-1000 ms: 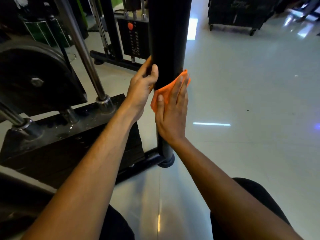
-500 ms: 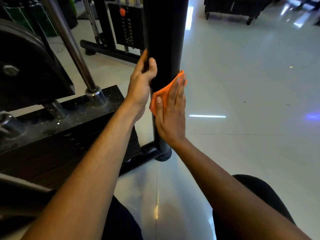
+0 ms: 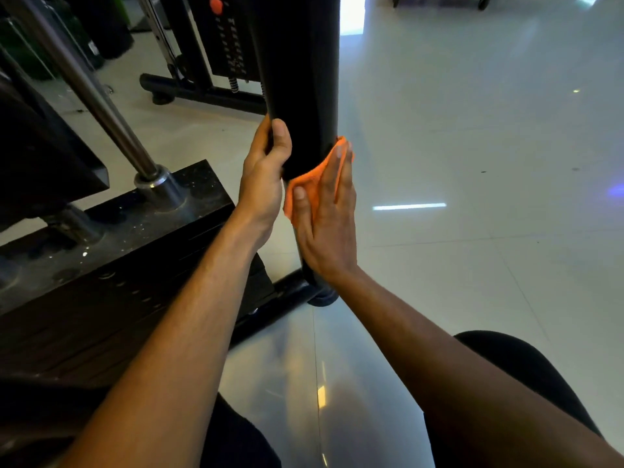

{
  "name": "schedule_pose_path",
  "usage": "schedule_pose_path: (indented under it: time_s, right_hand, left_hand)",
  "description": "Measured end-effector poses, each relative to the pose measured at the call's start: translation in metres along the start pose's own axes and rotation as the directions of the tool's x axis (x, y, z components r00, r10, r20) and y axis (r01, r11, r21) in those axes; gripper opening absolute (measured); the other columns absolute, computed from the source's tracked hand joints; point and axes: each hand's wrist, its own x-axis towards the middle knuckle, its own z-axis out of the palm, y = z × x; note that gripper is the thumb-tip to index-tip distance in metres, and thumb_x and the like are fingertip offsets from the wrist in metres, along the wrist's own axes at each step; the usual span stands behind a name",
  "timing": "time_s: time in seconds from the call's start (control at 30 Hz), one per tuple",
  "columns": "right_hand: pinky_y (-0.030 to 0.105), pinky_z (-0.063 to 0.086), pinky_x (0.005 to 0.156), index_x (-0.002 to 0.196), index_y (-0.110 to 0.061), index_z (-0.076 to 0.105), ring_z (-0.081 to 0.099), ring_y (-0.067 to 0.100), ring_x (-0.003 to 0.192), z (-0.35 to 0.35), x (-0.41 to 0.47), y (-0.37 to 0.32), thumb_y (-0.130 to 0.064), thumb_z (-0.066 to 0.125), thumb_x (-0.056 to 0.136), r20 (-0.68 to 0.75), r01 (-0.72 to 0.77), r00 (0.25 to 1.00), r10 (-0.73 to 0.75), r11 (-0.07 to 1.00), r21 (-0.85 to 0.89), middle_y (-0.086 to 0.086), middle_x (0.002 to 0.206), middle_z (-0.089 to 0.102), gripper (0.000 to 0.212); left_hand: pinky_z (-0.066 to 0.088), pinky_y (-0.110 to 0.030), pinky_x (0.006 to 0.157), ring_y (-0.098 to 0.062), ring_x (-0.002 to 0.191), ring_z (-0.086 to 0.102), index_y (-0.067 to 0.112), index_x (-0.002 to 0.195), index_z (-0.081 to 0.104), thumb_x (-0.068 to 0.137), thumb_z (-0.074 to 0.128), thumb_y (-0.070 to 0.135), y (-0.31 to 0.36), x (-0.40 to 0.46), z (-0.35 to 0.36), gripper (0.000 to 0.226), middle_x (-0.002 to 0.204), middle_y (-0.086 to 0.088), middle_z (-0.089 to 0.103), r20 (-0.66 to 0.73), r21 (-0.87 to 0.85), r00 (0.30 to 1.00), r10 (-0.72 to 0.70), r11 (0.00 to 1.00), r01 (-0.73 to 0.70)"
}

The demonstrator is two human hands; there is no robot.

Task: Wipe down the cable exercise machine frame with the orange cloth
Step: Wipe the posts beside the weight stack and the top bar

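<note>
A thick black upright post [image 3: 300,79] of the cable machine frame rises in the middle of the head view. My left hand [image 3: 265,177] grips the post's left side, thumb on the front and fingers curled behind it. My right hand [image 3: 326,217] lies flat with straight fingers against the post's right side and presses the orange cloth [image 3: 305,187] onto it. The cloth shows under and beside my fingers, folded round the post. The post's foot [image 3: 322,295] meets a black base tube on the floor.
A black weight stack [image 3: 111,265] with chrome guide rods [image 3: 101,106] stands at the left, close to my left arm. Another weight stack with an orange pin [image 3: 216,5] stands behind. A glossy tiled floor [image 3: 472,163] spreads to the right. My knees are at the bottom.
Both hands keep the same grip on the post. The view has shifted down and closer, and my right hand with the cloth has slid slightly lower on the post.
</note>
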Motion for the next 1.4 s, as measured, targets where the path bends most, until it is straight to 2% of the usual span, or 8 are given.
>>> schedule_pose_path:
  time_s: [0.2, 0.3, 0.5, 0.6, 0.73, 0.93, 1.1, 1.4]
  right_hand:
    - [0.056, 0.031, 0.130, 0.168, -0.043, -0.019, -0.007, 0.023, 0.168, 0.012, -0.044, 0.039, -0.043, 0.051, 0.115, 0.105, -0.076, 0.992, 0.076, 0.997, -0.004, 0.002, 0.179, -0.025, 0.087]
    - [0.056, 0.029, 0.131, 0.169, -0.042, -0.017, -0.003, 0.023, 0.169, 0.010, -0.047, 0.040, -0.045, 0.047, 0.116, 0.136, -0.112, 0.985, 0.106, 0.993, 0.042, -0.001, 0.180, -0.021, 0.083]
    - [0.053, 0.027, 0.133, 0.174, -0.022, -0.007, 0.004, 0.021, 0.169, 0.014, -0.028, 0.021, -0.043, 0.043, 0.116, 0.048, -0.114, 0.993, 0.110, 0.989, 0.096, 0.003, 0.182, -0.005, 0.080]
    - [0.055, 0.030, 0.131, 0.171, -0.032, -0.017, 0.002, 0.023, 0.169, 0.031, -0.051, 0.048, -0.037, 0.052, 0.116, 0.051, -0.071, 0.996, 0.069, 0.997, 0.038, 0.002, 0.182, -0.012, 0.088]
    - [0.058, 0.034, 0.128, 0.166, -0.048, -0.024, 0.005, 0.024, 0.169, 0.044, -0.090, 0.088, -0.036, 0.052, 0.116, 0.123, -0.121, 0.985, 0.121, 0.993, -0.003, -0.001, 0.182, -0.013, 0.091]
    - [0.055, 0.033, 0.129, 0.173, -0.018, -0.003, 0.011, 0.029, 0.168, 0.061, -0.086, 0.097, -0.031, 0.049, 0.116, 0.002, -0.069, 0.998, 0.069, 0.996, 0.049, 0.007, 0.183, -0.003, 0.078]
    - [0.057, 0.033, 0.127, 0.173, -0.023, -0.005, 0.010, 0.029, 0.169, 0.079, -0.152, 0.163, -0.025, 0.052, 0.116, 0.177, -0.142, 0.974, 0.144, 0.990, -0.022, 0.007, 0.183, -0.006, 0.080]
    - [0.057, 0.034, 0.126, 0.173, -0.016, -0.002, 0.016, 0.031, 0.167, 0.096, -0.144, 0.157, -0.028, 0.052, 0.115, 0.042, -0.177, 0.984, 0.175, 0.983, 0.046, 0.009, 0.182, 0.001, 0.080]
  left_hand:
    - [0.037, -0.039, 0.127, 0.003, 0.144, 0.047, 0.029, 0.161, 0.043, 0.116, 0.037, 0.046, -0.022, -0.002, 0.001, 0.049, 0.156, 0.020, 0.053, -0.013, 0.002, 1.000, 0.018, 1.000, -0.018]
    - [0.041, -0.030, 0.123, 0.014, 0.132, 0.051, 0.032, 0.159, 0.044, 0.117, 0.036, 0.043, -0.036, -0.010, 0.003, 0.045, 0.144, 0.030, 0.056, -0.024, -0.006, 0.999, -0.023, 1.000, 0.023]
    - [0.052, -0.012, 0.097, 0.018, 0.123, 0.057, 0.031, 0.165, 0.035, 0.118, 0.038, 0.036, -0.058, -0.012, -0.003, 0.048, 0.146, 0.024, 0.055, 0.022, 0.024, 1.000, 0.005, 1.000, -0.005]
    - [0.048, -0.009, 0.098, 0.015, 0.129, 0.055, 0.031, 0.166, 0.033, 0.117, 0.038, 0.039, -0.072, -0.015, 0.002, 0.050, 0.154, 0.017, 0.052, -0.018, 0.011, 0.999, 0.044, 0.999, -0.044]
    - [0.040, 0.004, 0.090, 0.033, 0.116, 0.047, 0.038, 0.161, 0.034, 0.117, 0.034, 0.041, -0.103, -0.023, 0.008, 0.043, 0.138, 0.037, 0.047, -0.021, 0.004, 1.000, 0.006, 1.000, -0.006]
    - [0.051, -0.014, 0.100, 0.005, 0.133, 0.059, 0.019, 0.163, 0.038, 0.119, 0.032, 0.030, -0.160, -0.027, 0.006, 0.046, 0.153, 0.009, 0.057, 0.017, -0.069, 0.999, -0.032, 0.997, 0.033]
    - [0.040, -0.037, 0.124, -0.008, 0.144, 0.050, 0.011, 0.160, 0.041, 0.119, 0.033, 0.033, -0.189, -0.030, 0.010, 0.047, 0.154, 0.000, 0.056, -0.034, -0.059, 0.999, -0.039, 0.998, 0.037]
    - [0.048, -0.018, 0.108, 0.007, 0.132, 0.058, 0.019, 0.153, 0.048, 0.119, 0.029, 0.032, -0.232, -0.042, 0.017, 0.041, 0.139, 0.021, 0.065, -0.056, -0.073, 0.989, -0.139, 0.988, 0.135]
